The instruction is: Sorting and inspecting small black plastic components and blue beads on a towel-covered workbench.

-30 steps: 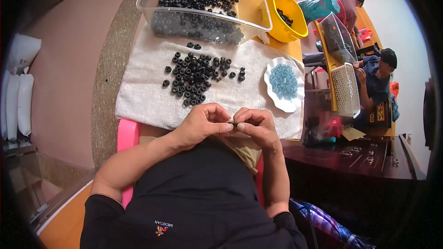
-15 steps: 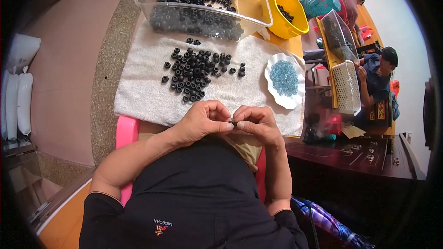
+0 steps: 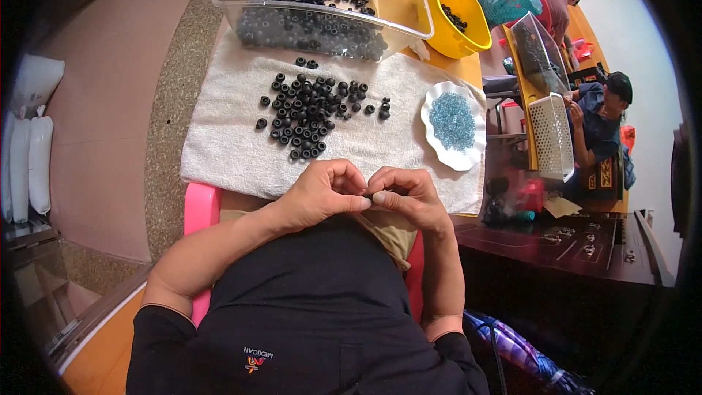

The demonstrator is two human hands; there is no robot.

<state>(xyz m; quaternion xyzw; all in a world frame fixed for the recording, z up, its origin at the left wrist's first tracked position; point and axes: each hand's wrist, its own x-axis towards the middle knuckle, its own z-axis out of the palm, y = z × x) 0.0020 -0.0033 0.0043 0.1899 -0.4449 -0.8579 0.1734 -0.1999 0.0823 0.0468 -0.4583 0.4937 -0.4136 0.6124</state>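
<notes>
My left hand [image 3: 330, 189] and my right hand [image 3: 406, 197] meet just off the towel's near edge, thumbs and fingertips pinched together. Between the fingertips a bit of a small black piece [image 3: 369, 196] shows; most of it is covered, so its exact kind is hard to make out. Beyond my hands, a loose pile of round black parts with holes [image 3: 307, 110] lies on a white towel [image 3: 227, 124]. To the right, a white scalloped dish [image 3: 431, 148] holds many small clear-blue pieces [image 3: 452, 121].
A clear plastic bin [image 3: 322, 9] of black parts stands at the far side, beside a yellow basin [image 3: 479, 33] with a few more. Two people sit at the right by a table with a white perforated basket [image 3: 550, 135]. A dark panel [image 3: 541, 249] lies at right.
My hands stay nearly in place; the fingertips have shifted slightly and the black piece between them shows less. The pile and the dish have not been disturbed.
</notes>
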